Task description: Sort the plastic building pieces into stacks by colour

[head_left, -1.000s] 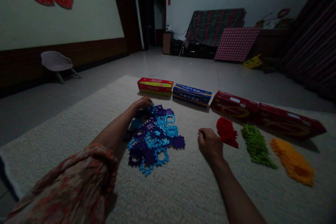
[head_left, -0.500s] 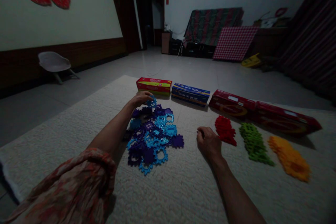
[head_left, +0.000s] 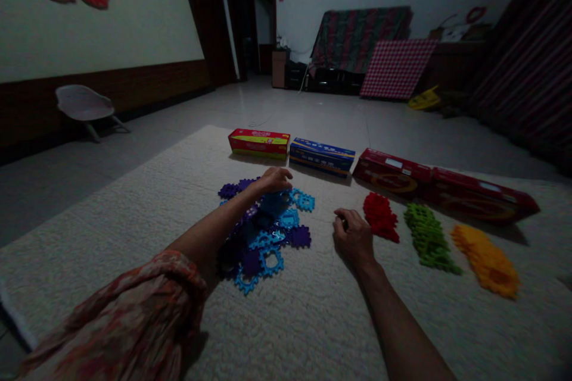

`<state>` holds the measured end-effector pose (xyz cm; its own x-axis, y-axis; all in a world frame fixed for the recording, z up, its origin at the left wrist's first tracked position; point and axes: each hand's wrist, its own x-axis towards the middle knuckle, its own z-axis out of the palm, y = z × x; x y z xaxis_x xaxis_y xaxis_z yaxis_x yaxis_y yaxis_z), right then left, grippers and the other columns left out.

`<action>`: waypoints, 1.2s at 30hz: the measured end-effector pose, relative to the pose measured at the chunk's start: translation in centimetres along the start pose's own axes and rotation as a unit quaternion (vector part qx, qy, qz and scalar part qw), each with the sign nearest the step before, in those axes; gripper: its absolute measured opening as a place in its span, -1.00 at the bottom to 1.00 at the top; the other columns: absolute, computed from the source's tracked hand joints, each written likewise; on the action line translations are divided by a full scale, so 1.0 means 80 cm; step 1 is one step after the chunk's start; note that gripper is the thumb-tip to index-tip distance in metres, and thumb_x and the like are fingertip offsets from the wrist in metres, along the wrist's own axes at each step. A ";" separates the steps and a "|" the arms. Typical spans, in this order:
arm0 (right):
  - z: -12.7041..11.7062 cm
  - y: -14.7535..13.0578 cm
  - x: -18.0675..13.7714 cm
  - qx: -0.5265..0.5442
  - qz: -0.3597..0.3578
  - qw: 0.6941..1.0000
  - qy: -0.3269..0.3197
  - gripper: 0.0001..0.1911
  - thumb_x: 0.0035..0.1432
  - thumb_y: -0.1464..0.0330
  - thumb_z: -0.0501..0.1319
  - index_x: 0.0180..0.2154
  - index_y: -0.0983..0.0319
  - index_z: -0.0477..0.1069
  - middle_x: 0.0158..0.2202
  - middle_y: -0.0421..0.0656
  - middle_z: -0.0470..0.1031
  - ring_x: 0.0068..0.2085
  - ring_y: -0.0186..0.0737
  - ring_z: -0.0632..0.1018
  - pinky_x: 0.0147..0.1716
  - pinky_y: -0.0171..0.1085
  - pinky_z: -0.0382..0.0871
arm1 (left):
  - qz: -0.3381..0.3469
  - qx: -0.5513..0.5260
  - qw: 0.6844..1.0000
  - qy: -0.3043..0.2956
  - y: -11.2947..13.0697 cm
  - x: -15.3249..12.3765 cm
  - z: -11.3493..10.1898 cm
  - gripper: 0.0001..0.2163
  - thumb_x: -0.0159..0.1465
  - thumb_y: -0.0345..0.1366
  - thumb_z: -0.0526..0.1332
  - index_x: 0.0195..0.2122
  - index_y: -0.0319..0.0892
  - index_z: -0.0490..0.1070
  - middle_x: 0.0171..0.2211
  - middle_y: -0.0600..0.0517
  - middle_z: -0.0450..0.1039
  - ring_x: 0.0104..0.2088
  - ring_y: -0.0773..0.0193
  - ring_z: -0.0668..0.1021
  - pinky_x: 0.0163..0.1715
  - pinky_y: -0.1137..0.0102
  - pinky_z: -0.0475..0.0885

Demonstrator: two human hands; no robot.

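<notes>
My left hand (head_left: 276,180) is over the far right part of a pile of purple and light blue toothed plastic building tiles. Its fingers are slightly bent and apart, and no tile shows between them. Just right of the fingertips lies a light blue tile (head_left: 305,200). A purple tile (head_left: 300,237) is at the pile's right edge, and a light blue frame tile (head_left: 271,261) is nearer me. My left forearm hides part of the pile. My right hand (head_left: 354,235) rests on the mat, fingers curled in, nothing visible in them, beside a heap of red tiles (head_left: 379,216).
Heaps of green tiles (head_left: 429,241) and orange tiles (head_left: 487,262) lie to the right. Behind stand a red and yellow box (head_left: 259,144), a blue box (head_left: 322,158) and two dark red boxes (head_left: 393,174) on the pale mat (head_left: 134,220). A small chair (head_left: 84,104) stands far left.
My left hand has moved right across the pile from its far left side, where it held a light blue tile. A light blue tile now lies at the pile's right edge. My right hand stays put.
</notes>
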<state>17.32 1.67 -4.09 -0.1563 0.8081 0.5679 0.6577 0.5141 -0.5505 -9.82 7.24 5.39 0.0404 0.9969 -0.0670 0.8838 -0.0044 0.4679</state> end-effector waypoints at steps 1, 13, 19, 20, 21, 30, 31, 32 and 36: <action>0.001 -0.005 0.000 0.017 -0.009 1.000 -0.011 -0.76 0.20 0.41 0.09 -0.18 0.21 0.51 -0.21 -0.03 0.58 -0.22 -0.08 0.58 -0.19 -0.13 0.44 | 0.015 0.054 0.998 -0.011 -0.004 -0.004 -0.004 -0.67 0.19 -0.30 0.34 0.01 -0.16 0.61 -0.14 -0.05 0.65 -0.12 0.19 0.61 -0.09 0.43 0.46; 0.021 -0.036 -0.010 0.041 -0.103 0.982 -0.152 -0.60 0.32 0.37 0.09 0.15 0.25 0.39 0.23 0.09 0.44 0.23 0.05 0.43 0.23 0.12 0.29 | 0.041 0.237 0.970 -0.034 -0.014 -0.013 0.004 -0.77 0.21 -0.25 0.33 -0.14 -0.14 0.67 -0.06 -0.13 0.58 -0.07 0.14 0.59 -0.08 0.43 0.47; 0.024 -0.032 -0.008 0.060 -0.079 0.986 -0.135 -0.63 0.32 0.33 0.09 0.11 0.24 0.42 0.17 0.09 0.48 0.19 0.04 0.47 0.21 0.11 0.33 | 0.029 0.221 0.975 0.004 -0.015 -0.007 -0.006 -0.74 0.19 -0.25 0.28 -0.15 -0.18 0.68 -0.14 -0.15 0.64 -0.12 0.11 0.62 -0.21 0.43 0.46; 0.024 -0.033 -0.007 0.065 -0.076 0.986 -0.134 -0.63 0.32 0.33 0.09 0.10 0.23 0.43 0.16 0.08 0.48 0.18 0.04 0.47 0.21 0.11 0.33 | 0.021 0.218 0.976 0.009 -0.013 -0.007 -0.007 -0.73 0.19 -0.24 0.27 -0.14 -0.17 0.68 -0.14 -0.14 0.64 -0.12 0.11 0.62 -0.21 0.43 0.45; 0.023 -0.034 -0.007 0.070 -0.071 0.986 -0.133 -0.64 0.32 0.32 0.09 0.10 0.22 0.43 0.16 0.08 0.48 0.18 0.04 0.47 0.21 0.11 0.33 | 0.016 0.212 0.977 0.011 -0.010 -0.005 -0.007 -0.73 0.19 -0.23 0.27 -0.14 -0.16 0.68 -0.15 -0.13 0.65 -0.12 0.12 0.62 -0.21 0.43 0.45; 0.018 -0.039 -0.005 0.119 -0.053 0.988 -0.087 -0.65 0.31 0.34 0.08 0.07 0.22 0.45 0.09 0.08 0.51 0.12 0.02 0.51 0.17 0.08 0.40 | 0.078 0.100 0.992 0.006 0.013 -0.006 0.006 -0.68 0.21 -0.27 0.26 -0.02 -0.14 0.64 -0.09 -0.06 0.66 -0.08 0.15 0.62 -0.04 0.43 0.44; 0.018 -0.038 -0.005 0.119 -0.054 0.988 -0.086 -0.65 0.31 0.34 0.08 0.07 0.22 0.45 0.09 0.08 0.51 0.12 0.02 0.51 0.17 0.09 0.40 | 0.077 0.096 0.992 0.016 0.011 -0.010 0.003 -0.67 0.22 -0.25 0.26 -0.01 -0.14 0.64 -0.08 -0.06 0.65 -0.08 0.15 0.62 -0.04 0.43 0.43; 0.019 -0.037 -0.005 0.118 -0.054 0.988 -0.086 -0.65 0.31 0.33 0.08 0.06 0.22 0.46 0.09 0.08 0.51 0.12 0.02 0.51 0.17 0.09 0.40 | 0.071 0.098 0.992 0.020 0.007 -0.014 -0.003 -0.68 0.24 -0.25 0.25 -0.02 -0.15 0.64 -0.09 -0.06 0.65 -0.10 0.16 0.62 -0.06 0.44 0.43; 0.022 -0.035 -0.005 0.111 -0.055 0.988 -0.093 -0.66 0.31 0.33 0.09 0.05 0.24 0.47 0.09 0.08 0.51 0.13 0.02 0.51 0.18 0.07 0.39 | 0.015 0.153 0.988 -0.011 -0.012 -0.039 -0.029 -0.78 0.23 -0.31 0.24 -0.19 -0.17 0.67 -0.27 -0.05 0.67 -0.19 0.19 0.62 -0.21 0.47 0.39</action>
<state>14.28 0.42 -3.86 -0.3631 0.7722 0.5213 0.4553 0.6352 -0.6239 -11.88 4.30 7.16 0.0761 0.9941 -0.0779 0.9814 -0.0609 0.1823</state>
